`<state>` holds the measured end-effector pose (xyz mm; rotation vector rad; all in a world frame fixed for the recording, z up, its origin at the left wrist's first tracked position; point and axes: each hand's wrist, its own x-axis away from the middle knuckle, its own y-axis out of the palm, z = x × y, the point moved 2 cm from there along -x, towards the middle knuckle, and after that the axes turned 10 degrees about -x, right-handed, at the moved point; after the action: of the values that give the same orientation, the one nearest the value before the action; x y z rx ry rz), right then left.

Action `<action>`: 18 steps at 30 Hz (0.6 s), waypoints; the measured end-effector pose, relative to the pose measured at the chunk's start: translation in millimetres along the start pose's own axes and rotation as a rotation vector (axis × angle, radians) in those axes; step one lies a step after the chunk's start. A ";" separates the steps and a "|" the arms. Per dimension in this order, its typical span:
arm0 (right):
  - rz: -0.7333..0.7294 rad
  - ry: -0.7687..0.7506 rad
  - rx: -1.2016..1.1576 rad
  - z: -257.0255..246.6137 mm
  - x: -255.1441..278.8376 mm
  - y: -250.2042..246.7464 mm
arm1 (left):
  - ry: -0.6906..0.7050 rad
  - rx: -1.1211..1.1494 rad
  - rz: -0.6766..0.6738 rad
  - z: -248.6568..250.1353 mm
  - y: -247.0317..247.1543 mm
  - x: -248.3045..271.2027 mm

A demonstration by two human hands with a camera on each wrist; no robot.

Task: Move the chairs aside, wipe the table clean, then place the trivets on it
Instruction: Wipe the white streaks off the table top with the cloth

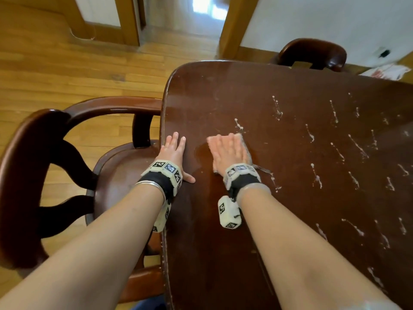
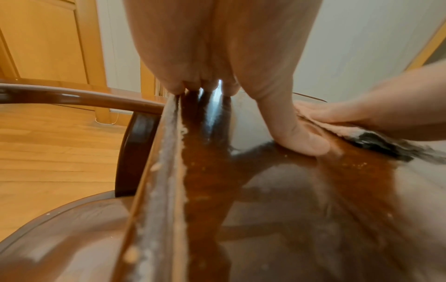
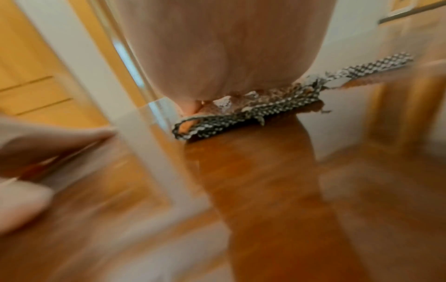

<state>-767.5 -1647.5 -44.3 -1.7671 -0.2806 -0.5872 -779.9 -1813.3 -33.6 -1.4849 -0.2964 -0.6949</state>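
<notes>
Just ahead of and to the right of the right hand (image 1: 228,151) fingers lie the white streaks (image 1: 312,135) still to be wiped; they run across most of the counter (image 1: 290,86) out to its far and right parts, well beyond the cloth. The strip of counter nearest the person, between the two hands and back toward the body, looks darker and wet, likely already passed over.

Right hand: fingers straight and close together, flat on top of the checked cleaning cloth (image 1: 244,145), pressing it onto the counter. No curl round it. In the right wrist view the cloth (image 3: 253,112) bunches under the palm with a frayed edge trailing right; that view is smeared, so the hand is probably mid-stroke. This hand is the nearer one to the streaks, closest being a small one just past its fingertips (image 1: 238,125).

Left hand (image 1: 174,153): fingers straight, slightly spread, palm flat on the counter right at its left edge, thumb (image 2: 301,139) stuck out toward the cloth but not touching it. Holds nothing; reads as a brace.

Left of the left fingers, an armchair (image 1: 55,157) sits with its seat just beside the counter edge, one arm reaching the rim. A second chair (image 1: 312,52) stands at the far end. No trivets identifiable; a white and red thing (image 1: 386,72) at the far right corner is too blurred to name.

Judged step: wiping, early, most of the surface left. Next stroke should go forward and right.
</notes>
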 end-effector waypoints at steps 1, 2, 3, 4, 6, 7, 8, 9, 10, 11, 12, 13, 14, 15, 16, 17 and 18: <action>-0.002 -0.060 0.034 -13.1 4.7 3.6 | -0.001 -0.001 0.001 -0.1 0.5 0.1; -0.011 -0.118 0.069 -20.4 13.0 10.4 | -0.001 -0.001 0.000 -0.5 1.3 0.3; -0.017 -0.166 0.090 -20.6 23.6 18.1 | -0.002 0.000 -0.001 -0.7 1.6 0.1; -0.022 -0.198 0.095 -13.8 33.8 24.7 | -0.003 -0.001 0.002 -1.2 1.7 0.1; -0.057 -0.181 0.077 13.1 47.8 29.1 | -0.004 0.006 0.005 -1.4 1.4 0.5; -0.070 -0.137 0.066 28.1 48.7 25.5 | -0.005 0.010 0.002 -1.0 1.3 0.8; -0.076 -0.076 0.057 40.6 45.3 18.7 | -0.009 0.013 0.002 -0.5 1.0 0.9; -0.079 -0.023 0.048 48.7 37.8 11.2 | -0.015 0.014 0.004 -0.3 0.5 1.0; -0.074 0.013 0.037 50.0 28.5 3.4 | -0.019 0.015 0.006 0.0 0.0 0.2; -0.060 0.024 0.021 45.3 18.5 -3.0 | -0.021 0.016 0.004 0.4 -0.2 -0.8; -0.046 0.012 0.011 34.0 9.8 -6.3 | -0.025 0.014 0.002 0.9 -0.2 -1.6; -0.039 -0.018 0.014 18.2 2.6 -6.0 | -0.030 0.006 0.000 1.6 -0.2 -2.2; -0.038 -0.063 0.027 1.3 -1.3 -3.3 | -0.034 0.000 0.000 1.9 -0.2 -2.3; -0.040 -0.115 0.034 -14.6 -1.0 0.4 | -0.038 0.000 0.001 2.2 -0.1 -2.5; -0.039 -0.165 0.038 -25.8 3.7 5.4 | -0.039 0.004 0.000 2.2 0.1 -2.3; -0.033 -0.210 0.049 -30.5 11.1 11.4 | -0.036 0.004 0.000 2.4 0.0 -1.8; -0.027 -0.251 0.071 -28.6 20.7 16.1 | -0.033 0.000 0.000 2.7 -0.1 -1.4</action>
<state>-749.3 -1681.7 -41.7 -1.7711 -0.4937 -0.3688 -780.5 -1810.3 -34.1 -1.4973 -0.3218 -0.6711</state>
